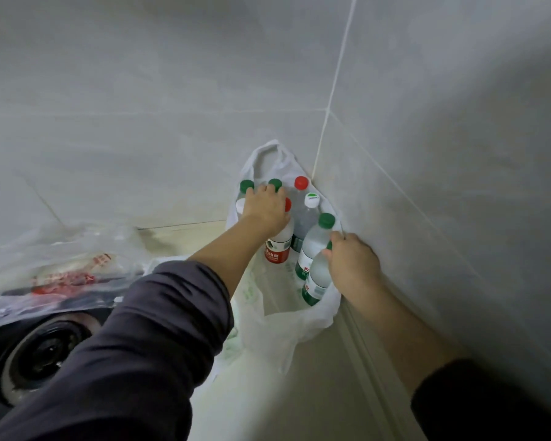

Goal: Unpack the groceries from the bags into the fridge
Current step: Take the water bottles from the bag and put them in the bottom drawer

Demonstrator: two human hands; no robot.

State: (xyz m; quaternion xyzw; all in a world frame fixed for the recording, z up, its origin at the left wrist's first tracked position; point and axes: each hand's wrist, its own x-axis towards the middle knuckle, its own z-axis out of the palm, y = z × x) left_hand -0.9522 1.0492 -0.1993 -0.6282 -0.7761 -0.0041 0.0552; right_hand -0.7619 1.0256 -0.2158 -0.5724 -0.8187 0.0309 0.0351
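Two pale tiled walls (140,90) meet in a corner above a light tabletop (315,393). A dark stove burner (42,351) sits at the lower left. Behind the burner lies a clear bag (61,265) with red-printed packaging inside. A white bag (268,332) sits pushed into the corner, its mouth spread open and one handle loop leaning on the wall. Inside it a cluster of water bottles stands with long axes roughly upright and caps pointing up toward the camera. A red-capped bottle (301,183) and a white-capped bottle (311,199) are toward the back, and a red-labelled bottle (279,246) stands in the middle. A green-capped bottle (314,243) stands just beside the nearest bottle (317,275). The left hand (265,211), in a dark pushed-up sleeve, lies palm down over the bottle tops. Its fingers (252,194) reach two green caps at the far side; I cannot tell whether they grip anything. The right hand (353,261) is at the bag's wall side. Its thumb and fingers curl round the neck of the nearest bottle, hiding most of its cap. That bottle's base points down into the bag.
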